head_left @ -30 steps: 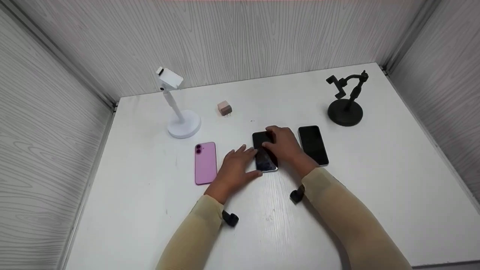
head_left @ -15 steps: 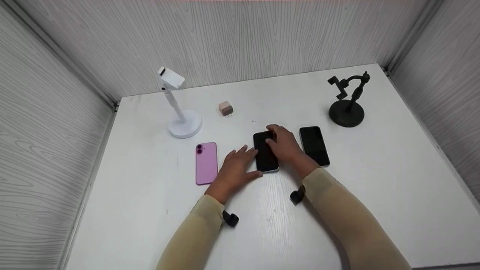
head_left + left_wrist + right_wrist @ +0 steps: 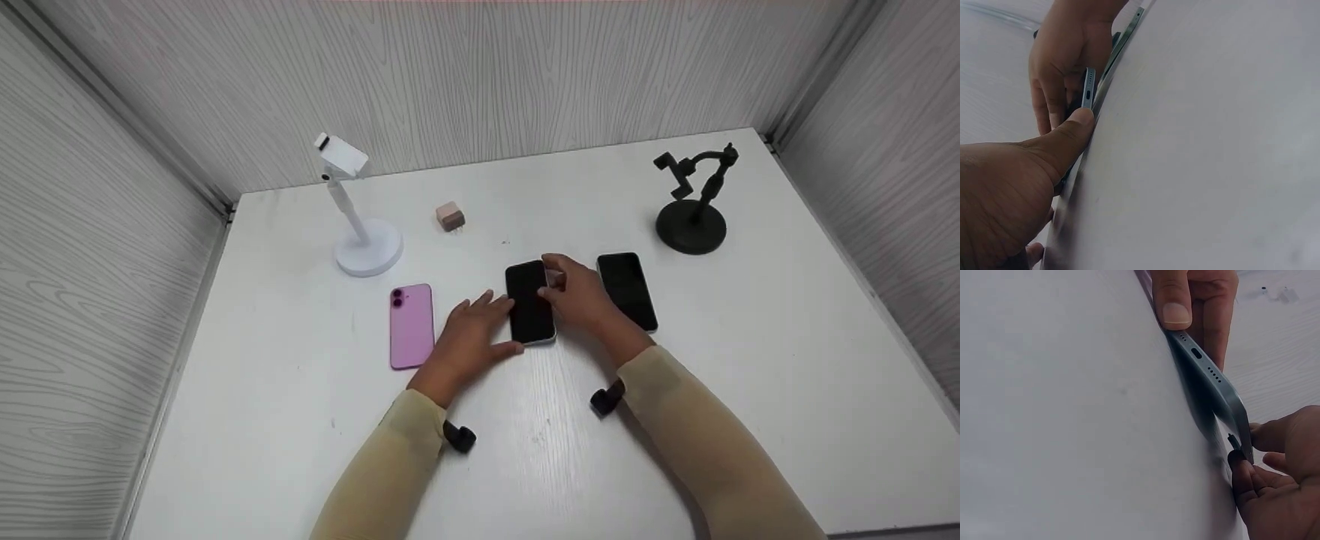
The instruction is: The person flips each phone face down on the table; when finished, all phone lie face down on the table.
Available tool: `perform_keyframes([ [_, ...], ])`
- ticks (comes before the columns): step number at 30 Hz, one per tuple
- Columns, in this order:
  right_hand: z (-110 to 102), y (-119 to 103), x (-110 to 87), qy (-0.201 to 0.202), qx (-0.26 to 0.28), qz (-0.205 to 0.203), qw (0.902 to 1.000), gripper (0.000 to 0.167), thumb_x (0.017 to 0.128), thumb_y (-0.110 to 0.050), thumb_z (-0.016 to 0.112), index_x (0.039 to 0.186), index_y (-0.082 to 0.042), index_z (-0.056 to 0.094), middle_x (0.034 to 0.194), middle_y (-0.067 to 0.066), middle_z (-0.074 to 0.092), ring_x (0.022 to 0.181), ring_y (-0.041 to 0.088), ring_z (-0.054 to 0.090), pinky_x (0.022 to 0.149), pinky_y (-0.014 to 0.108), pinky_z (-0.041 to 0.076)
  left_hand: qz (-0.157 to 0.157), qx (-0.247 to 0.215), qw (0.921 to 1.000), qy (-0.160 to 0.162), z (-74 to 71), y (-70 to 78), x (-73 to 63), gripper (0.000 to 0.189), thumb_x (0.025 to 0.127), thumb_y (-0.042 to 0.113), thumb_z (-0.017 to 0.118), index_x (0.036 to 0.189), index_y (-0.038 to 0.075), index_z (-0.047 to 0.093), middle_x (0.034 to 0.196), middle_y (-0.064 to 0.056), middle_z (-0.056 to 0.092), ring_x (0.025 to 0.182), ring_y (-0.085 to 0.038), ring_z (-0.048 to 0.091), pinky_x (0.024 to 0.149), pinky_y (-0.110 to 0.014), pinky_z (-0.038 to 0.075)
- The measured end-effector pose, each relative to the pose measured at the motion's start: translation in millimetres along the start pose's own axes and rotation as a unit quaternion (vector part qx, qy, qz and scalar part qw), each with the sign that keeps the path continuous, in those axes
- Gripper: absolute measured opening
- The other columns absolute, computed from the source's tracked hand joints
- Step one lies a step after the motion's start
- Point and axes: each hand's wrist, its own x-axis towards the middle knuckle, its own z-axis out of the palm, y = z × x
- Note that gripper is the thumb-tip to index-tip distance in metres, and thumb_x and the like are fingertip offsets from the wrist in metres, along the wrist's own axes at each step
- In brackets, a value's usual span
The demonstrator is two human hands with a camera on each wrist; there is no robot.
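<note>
A black-screened phone [image 3: 530, 307] is face up in the middle of the table, tilted so its right long edge stands off the surface in the right wrist view. My right hand [image 3: 581, 295] pinches that edge between thumb and fingers. The left hand [image 3: 469, 337] lies along the opposite side, fingertips touching the left edge and the thumb [image 3: 1176, 315] against the lower corner. The phone's end with the charging port [image 3: 1089, 87] faces me. By my right fingertips, a small dark piece [image 3: 1234, 441] shows under the raised edge; I cannot tell what it is.
A pink phone [image 3: 412, 326] lies camera side up on the left, and another black-screened phone [image 3: 628, 290] on the right. Farther back stand a white phone stand [image 3: 367, 246], a pinkish plug adapter [image 3: 450, 217] and a black phone stand [image 3: 691, 225]. Panel walls [image 3: 480, 82] border the table.
My right hand has shifted slightly right, its thumb going from over the screen to the right edge. The bright reflection on the screen is gone. The left hand has kept its place.
</note>
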Motion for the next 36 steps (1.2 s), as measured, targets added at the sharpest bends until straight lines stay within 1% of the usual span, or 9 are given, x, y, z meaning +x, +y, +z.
perform_keyframes([
  [5, -1.6, 0.7, -11.0, -0.011, 0.006, 0.0, 0.9999, 0.063, 0.104, -0.01, 0.073, 0.162, -0.005, 0.049, 0.158, 0.017, 0.061, 0.131, 0.034, 0.069, 0.108, 0.048, 0.058, 0.003, 0.002, 1.0, 0.003, 1.2, -1.1, 0.1, 0.085, 0.099, 0.055, 0.077, 0.168, 0.017, 0.045, 0.173, 0.0, 0.045, 0.168, -0.023, 0.028, 0.138, -0.048, 0.018],
  [10, -4.1, -0.1, -23.8, -0.032, 0.038, 0.008, 0.9987, 0.065, 0.104, -0.011, 0.074, 0.162, 0.0, 0.047, 0.154, 0.021, 0.063, 0.133, 0.035, 0.068, 0.11, 0.048, 0.057, 0.004, 0.002, 1.0, 0.003, 1.9, -1.5, 1.6, 0.085, 0.099, 0.056, 0.076, 0.168, 0.017, 0.045, 0.173, -0.001, 0.045, 0.168, -0.023, 0.028, 0.138, -0.048, 0.018],
  [15, -5.9, 2.2, -35.3, -0.052, 0.07, 0.014, 0.9961, 0.067, 0.103, -0.011, 0.076, 0.162, 0.003, 0.047, 0.148, 0.022, 0.067, 0.13, 0.033, 0.068, 0.107, 0.041, 0.058, 0.009, -0.002, 0.9999, 0.008, 1.0, -0.5, 2.0, 0.086, 0.098, 0.055, 0.077, 0.167, 0.015, 0.046, 0.172, -0.003, 0.047, 0.167, -0.024, 0.03, 0.138, -0.05, 0.02],
  [17, -5.4, 2.8, -38.7, -0.06, 0.099, 0.017, 0.9931, 0.067, 0.102, -0.01, 0.076, 0.161, 0.003, 0.048, 0.146, 0.022, 0.068, 0.129, 0.032, 0.069, 0.103, 0.034, 0.059, 0.011, -0.008, 0.9998, 0.012, 0.9, -0.4, 1.8, 0.086, 0.097, 0.054, 0.079, 0.167, 0.014, 0.047, 0.171, -0.004, 0.049, 0.167, -0.025, 0.031, 0.137, -0.051, 0.021],
  [21, -4.5, 1.5, -45.7, -0.076, 0.167, 0.02, 0.9828, 0.068, 0.101, -0.007, 0.077, 0.161, 0.004, 0.048, 0.144, 0.025, 0.067, 0.131, 0.034, 0.067, 0.097, 0.023, 0.059, 0.006, -0.033, 0.9993, 0.018, 1.9, -1.2, 1.9, 0.086, 0.095, 0.051, 0.083, 0.165, 0.013, 0.05, 0.168, -0.005, 0.052, 0.166, -0.025, 0.033, 0.138, -0.05, 0.02],
  [24, -3.1, 0.0, -50.3, -0.082, 0.2, 0.018, 0.9762, 0.068, 0.1, -0.005, 0.077, 0.16, 0.006, 0.048, 0.145, 0.027, 0.066, 0.132, 0.038, 0.067, 0.093, 0.019, 0.059, 0.004, -0.045, 0.9988, 0.017, 1.4, -1.6, 2.3, 0.086, 0.093, 0.05, 0.085, 0.164, 0.013, 0.052, 0.167, -0.004, 0.054, 0.166, -0.024, 0.033, 0.138, -0.049, 0.02],
  [27, -0.5, -1.0, -53.1, -0.081, 0.214, 0.016, 0.9733, 0.067, 0.1, -0.004, 0.078, 0.159, 0.005, 0.049, 0.145, 0.027, 0.066, 0.131, 0.039, 0.066, 0.092, 0.018, 0.058, 0.006, -0.049, 0.9987, 0.015, -1.3, -1.5, 2.9, 0.087, 0.092, 0.051, 0.086, 0.162, 0.013, 0.054, 0.167, -0.005, 0.055, 0.166, -0.026, 0.033, 0.137, -0.05, 0.021],
  [32, 3.7, -0.8, -53.9, -0.075, 0.228, 0.013, 0.9706, 0.066, 0.099, -0.005, 0.078, 0.159, 0.004, 0.051, 0.147, 0.026, 0.066, 0.132, 0.038, 0.066, 0.095, 0.017, 0.057, 0.006, -0.065, 0.9978, 0.01, -6.8, -1.7, 6.5, 0.073, 0.099, 0.049, 0.079, 0.159, 0.013, 0.058, 0.164, -0.007, 0.058, 0.164, -0.031, 0.037, 0.135, -0.055, 0.028],
  [36, 7.4, -1.3, -53.3, -0.071, 0.238, 0.008, 0.9686, 0.068, 0.098, -0.004, 0.079, 0.159, 0.004, 0.05, 0.146, 0.026, 0.066, 0.13, 0.037, 0.066, 0.095, 0.017, 0.057, 0.002, -0.077, 0.9969, 0.018, -11.1, -1.2, 13.8, 0.066, 0.105, 0.046, 0.072, 0.159, 0.011, 0.058, 0.161, -0.014, 0.059, 0.159, -0.035, 0.045, 0.132, -0.053, 0.035],
])
